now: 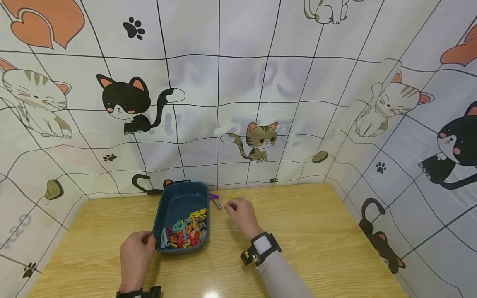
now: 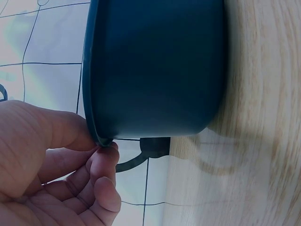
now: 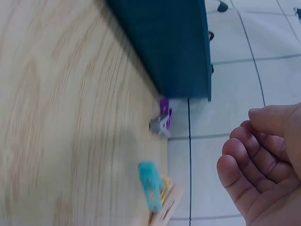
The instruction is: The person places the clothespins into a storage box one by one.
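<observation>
A dark blue plastic bin [image 1: 179, 194] stands on the table with several colourful clothespins [image 1: 186, 229] heaped at its near end. My left hand [image 1: 137, 256] pinches the bin's rim at the near left corner, thumb on one side and fingertips on the other in the left wrist view. Over the table right of the bin is my right hand [image 1: 244, 217], its fingers loosely bent with nothing between them. Beyond it lie a teal clothespin [image 3: 150, 183], a yellow clothespin [image 1: 234, 195] and a pale wooden-looking one [image 3: 168, 206]. The head view hides the teal one behind the hand.
A purple clothespin [image 1: 213, 196] and a grey clothespin [image 1: 217, 204] lie close to the bin's right side. The wooden table [image 1: 316, 240] ends at the back against a cat-printed sheet [image 1: 238, 95], which also hangs along both sides.
</observation>
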{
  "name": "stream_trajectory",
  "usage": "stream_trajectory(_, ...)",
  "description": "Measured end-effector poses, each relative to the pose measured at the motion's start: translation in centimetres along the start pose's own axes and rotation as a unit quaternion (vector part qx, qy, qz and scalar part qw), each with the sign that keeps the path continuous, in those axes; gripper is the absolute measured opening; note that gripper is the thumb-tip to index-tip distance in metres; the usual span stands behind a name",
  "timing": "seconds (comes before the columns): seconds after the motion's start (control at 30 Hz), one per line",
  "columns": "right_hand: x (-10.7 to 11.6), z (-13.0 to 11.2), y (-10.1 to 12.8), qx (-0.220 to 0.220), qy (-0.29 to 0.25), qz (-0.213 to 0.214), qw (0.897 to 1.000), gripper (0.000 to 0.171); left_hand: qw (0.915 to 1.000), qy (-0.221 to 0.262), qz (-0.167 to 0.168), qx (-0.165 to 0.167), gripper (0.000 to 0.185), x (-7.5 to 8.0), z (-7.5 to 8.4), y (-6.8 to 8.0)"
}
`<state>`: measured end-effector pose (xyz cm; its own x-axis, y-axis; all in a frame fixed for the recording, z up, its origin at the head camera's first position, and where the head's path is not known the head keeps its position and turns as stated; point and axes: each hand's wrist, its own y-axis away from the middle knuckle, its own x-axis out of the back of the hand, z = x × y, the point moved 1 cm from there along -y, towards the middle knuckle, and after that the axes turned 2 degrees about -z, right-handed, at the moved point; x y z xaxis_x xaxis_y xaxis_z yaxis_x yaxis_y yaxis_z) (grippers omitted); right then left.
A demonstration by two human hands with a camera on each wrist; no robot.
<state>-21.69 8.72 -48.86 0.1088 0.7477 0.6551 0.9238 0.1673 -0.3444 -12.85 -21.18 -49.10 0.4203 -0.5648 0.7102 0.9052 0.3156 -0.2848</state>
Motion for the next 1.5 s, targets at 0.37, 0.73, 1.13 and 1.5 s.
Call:
stream_trajectory(0.37, 1.1, 3.6, -0.2, -0.032, 0.030, 0.006, 0.999, 0.009, 0.9998, 0.001, 0.017, -0.011, 0.013, 0.0, 0.1, -0.1)
stream_trajectory(0.73, 1.3, 4.9, -0.1, -0.074, 0.057, -0.018, 0.995, 0.012, 0.9997, -0.001, 0.020, -0.012, 0.013, 0.0, 0.2, -0.1)
stream_trajectory(1.13, 0.8, 5.7, -0.5, -0.080, 0.122, -0.048, 0.988, 0.010, 1.0000, 0.000, 0.010, -0.002, 0.013, 0.1, 0.2, -0.1)
stream_trajectory(1.5, 0.6, 6.1, -0.8, -0.057, 0.155, -0.058, 0.985, 0.009, 0.9999, -0.001, -0.008, 0.013, 0.016, 0.0, 0.1, 0.0)
